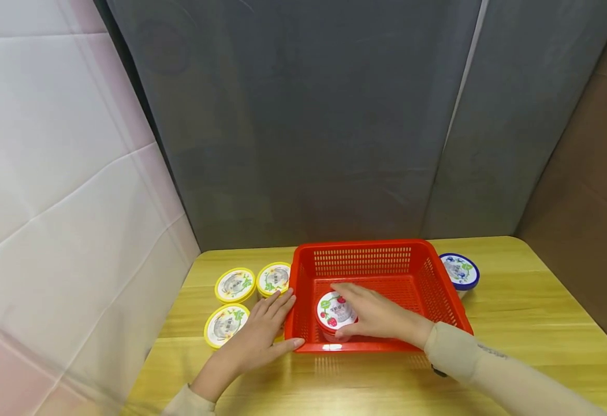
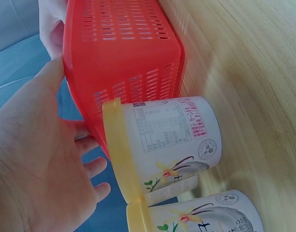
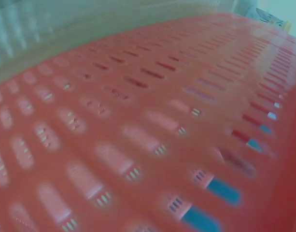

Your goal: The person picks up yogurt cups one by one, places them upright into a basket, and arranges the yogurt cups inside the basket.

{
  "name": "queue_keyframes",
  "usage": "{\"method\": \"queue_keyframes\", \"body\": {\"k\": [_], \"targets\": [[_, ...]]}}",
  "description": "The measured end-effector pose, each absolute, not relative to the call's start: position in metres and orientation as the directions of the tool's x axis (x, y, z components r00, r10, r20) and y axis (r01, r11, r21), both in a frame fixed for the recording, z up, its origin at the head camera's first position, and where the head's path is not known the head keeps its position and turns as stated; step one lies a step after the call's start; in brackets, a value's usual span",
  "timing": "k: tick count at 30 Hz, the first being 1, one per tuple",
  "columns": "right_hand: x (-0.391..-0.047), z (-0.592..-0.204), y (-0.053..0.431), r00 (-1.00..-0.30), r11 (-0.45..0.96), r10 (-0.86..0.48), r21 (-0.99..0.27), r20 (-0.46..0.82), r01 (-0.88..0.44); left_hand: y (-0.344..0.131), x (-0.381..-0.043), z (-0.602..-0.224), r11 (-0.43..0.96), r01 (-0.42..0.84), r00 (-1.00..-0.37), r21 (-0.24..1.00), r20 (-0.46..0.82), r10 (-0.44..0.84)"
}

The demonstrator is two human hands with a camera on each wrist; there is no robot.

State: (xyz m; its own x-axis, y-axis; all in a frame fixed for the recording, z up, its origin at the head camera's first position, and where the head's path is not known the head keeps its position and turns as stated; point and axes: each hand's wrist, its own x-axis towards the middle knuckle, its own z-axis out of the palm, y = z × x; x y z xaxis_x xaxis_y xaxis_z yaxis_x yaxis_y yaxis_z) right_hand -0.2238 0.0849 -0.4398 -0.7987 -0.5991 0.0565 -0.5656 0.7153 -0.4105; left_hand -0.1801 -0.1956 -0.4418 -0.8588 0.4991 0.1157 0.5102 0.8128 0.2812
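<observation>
My right hand point(image 1: 373, 312) reaches into the red plastic basket point(image 1: 428, 254) and grips a tub point(image 1: 336, 312) with a red rim and a strawberry-printed white lid, thumb and fingers on opposite sides. The tub is upright by the basket's front left corner. At that same corner, my left hand point(image 1: 256, 335) rests against the basket's left rim with fairly straight fingers, its thumb at the front edge. Beside the left hand stand several yellow-lidded tubs, including one tub point(image 2: 167, 140) against the basket wall. Only the basket's slotted wall fills the right wrist view; the right hand is hidden there.
Further yellow-lidded tubs point(image 1: 235, 285) stand on the wooden table point(image 1: 365, 387) left of the basket. A blue-lidded tub point(image 1: 460, 271) stands close to its right side. A grey panel point(image 1: 303, 127) rises behind the table, with a white sheet point(image 1: 64, 173) at the left.
</observation>
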Motion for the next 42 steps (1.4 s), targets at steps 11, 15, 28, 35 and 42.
{"method": "queue_keyframes", "body": {"k": [11,15,28,35,42], "targets": [[-0.224,-0.447,0.076,-0.767,0.685,-0.636,-0.393,0.088,-0.614,-0.195,-0.181,-0.442,0.819,0.500,-0.864,0.283,0.102,0.493],[-0.224,-0.447,0.073,-0.762,0.680,-0.641,-0.391,0.094,-0.620,-0.194,-0.181,-0.441,0.817,0.503,-0.863,0.282,0.105,0.495],[-0.223,-0.448,0.068,-0.756,0.679,-0.651,-0.393,0.069,-0.620,-0.194,-0.181,-0.441,0.825,0.495,-0.867,0.273,0.093,0.490],[-0.221,-0.449,0.067,-0.747,0.676,-0.660,-0.371,0.078,-0.637,-0.194,-0.181,-0.441,0.823,0.495,-0.866,0.278,0.087,0.492],[-0.221,-0.449,0.067,-0.746,0.684,-0.661,-0.346,0.079,-0.642,-0.194,-0.181,-0.440,0.819,0.500,-0.864,0.280,0.094,0.495]]}}
